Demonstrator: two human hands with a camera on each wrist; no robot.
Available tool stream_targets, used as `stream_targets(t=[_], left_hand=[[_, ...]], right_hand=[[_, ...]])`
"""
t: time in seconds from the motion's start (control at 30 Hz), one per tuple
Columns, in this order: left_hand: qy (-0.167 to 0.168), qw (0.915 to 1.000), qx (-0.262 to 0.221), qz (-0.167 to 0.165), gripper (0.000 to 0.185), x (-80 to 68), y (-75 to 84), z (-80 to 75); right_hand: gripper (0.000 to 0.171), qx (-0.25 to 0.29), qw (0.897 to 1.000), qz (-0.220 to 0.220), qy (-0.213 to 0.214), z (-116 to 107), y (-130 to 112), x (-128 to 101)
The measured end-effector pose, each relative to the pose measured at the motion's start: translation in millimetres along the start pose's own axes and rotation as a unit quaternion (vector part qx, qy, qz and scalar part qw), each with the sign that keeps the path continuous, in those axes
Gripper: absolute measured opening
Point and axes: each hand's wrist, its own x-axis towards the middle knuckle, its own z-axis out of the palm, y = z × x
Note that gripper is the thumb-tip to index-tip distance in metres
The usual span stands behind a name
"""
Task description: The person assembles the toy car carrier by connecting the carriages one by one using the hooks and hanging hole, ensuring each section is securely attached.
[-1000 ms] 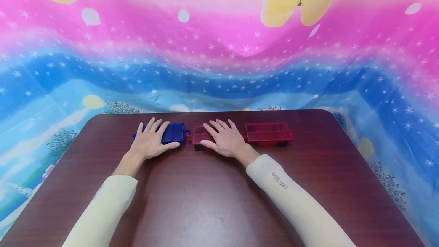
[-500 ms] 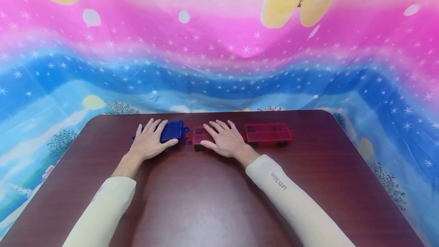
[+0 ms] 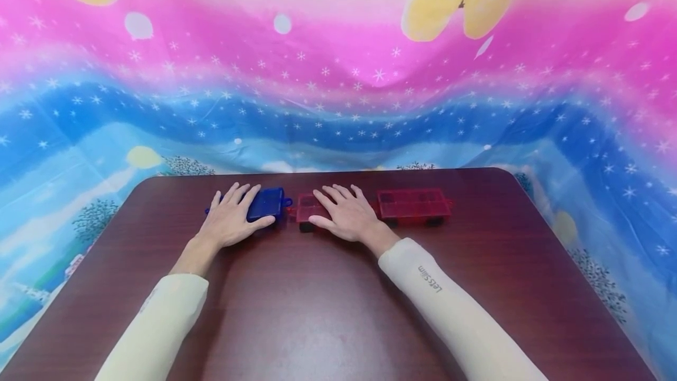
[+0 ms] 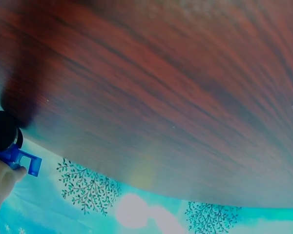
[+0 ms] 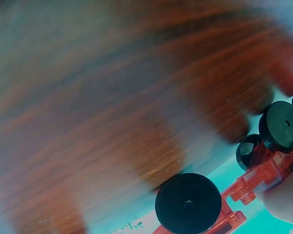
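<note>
My left hand (image 3: pixel 228 221) lies flat on a blue toy wagon (image 3: pixel 268 203) at the far side of the dark wooden table (image 3: pixel 328 304), thumb along its near side. In the left wrist view only the wagon's blue coupling (image 4: pixel 28 164), a black wheel (image 4: pixel 3 130) and the edge of that hand (image 4: pixel 0 183) show. My right hand (image 3: pixel 346 214) rests with straight fingers on a red toy wagon (image 3: pixel 305 207) just right of the blue one. Its black wheels (image 5: pixel 188 204) and red chassis (image 5: pixel 263 171) fill the right wrist view. A small gap separates the two wagons.
A second red wagon (image 3: pixel 414 203) stands just right of my right hand, in line with the others. A bright pink and blue printed cloth (image 3: pixel 338 93) hangs behind and around the table. Both forearms wear cream sleeves (image 3: pixel 455 310).
The blue wagon has shifted slightly left and turned a little under my left hand. My right hand and the red wagons have stayed put.
</note>
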Motion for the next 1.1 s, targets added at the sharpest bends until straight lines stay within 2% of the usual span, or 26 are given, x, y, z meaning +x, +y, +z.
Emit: stream_targets(t=[0.5,0.8,1.1], left_hand=[[-0.013,0.9998,-0.004,0.012,0.100,-2.5,1.9,-2.7],[-0.011,0.9999,0.000,0.010,0.098,-2.7,-1.3,-7.2],[-0.017,0.9996,0.014,0.020,0.099,-3.3,-2.4,-4.6]], right_hand=[[0.078,0.009,1.000,0.001,-0.008,-0.2,1.4,-0.8],[0.078,-0.001,1.000,0.004,0.004,-1.4,0.4,2.3],[0.078,-0.003,1.000,0.007,-0.005,-1.3,-0.6,3.0]])
